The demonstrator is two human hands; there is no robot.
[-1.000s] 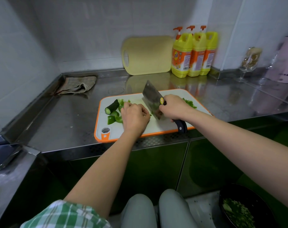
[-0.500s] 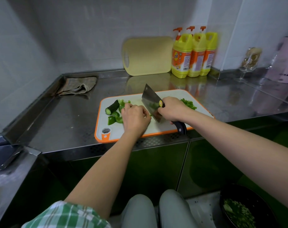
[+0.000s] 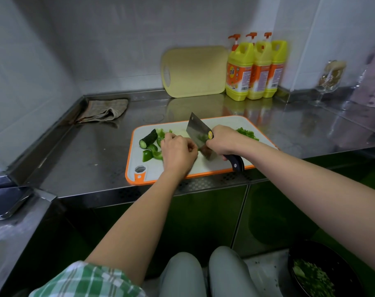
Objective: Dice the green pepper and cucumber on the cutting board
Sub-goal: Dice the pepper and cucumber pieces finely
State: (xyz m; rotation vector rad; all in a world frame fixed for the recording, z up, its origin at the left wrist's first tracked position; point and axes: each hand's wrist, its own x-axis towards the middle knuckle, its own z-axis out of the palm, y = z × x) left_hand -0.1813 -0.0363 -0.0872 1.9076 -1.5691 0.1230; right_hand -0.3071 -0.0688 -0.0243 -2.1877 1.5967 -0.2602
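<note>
A white cutting board with an orange rim [image 3: 152,171] lies on the steel counter. On its left part lie a dark cucumber chunk [image 3: 148,138] and several green pepper pieces [image 3: 151,154]. A pile of diced pepper [image 3: 247,133] sits at the board's far right. My left hand [image 3: 178,153] rests mid-board with fingers curled, holding down a pepper piece that it mostly hides. My right hand [image 3: 222,139] grips the handle of a cleaver [image 3: 198,131], whose blade stands just right of my left knuckles with its edge down at the board.
A yellow board [image 3: 195,71] leans on the back wall beside three yellow detergent bottles [image 3: 255,67]. A folded cloth [image 3: 103,111] lies back left. A wine glass [image 3: 330,80] stands far right. A black bowl of chopped greens [image 3: 319,273] sits low right.
The cleaver has come down a little from its raised position, close beside my left knuckles. My left hand stays in place on the pepper.
</note>
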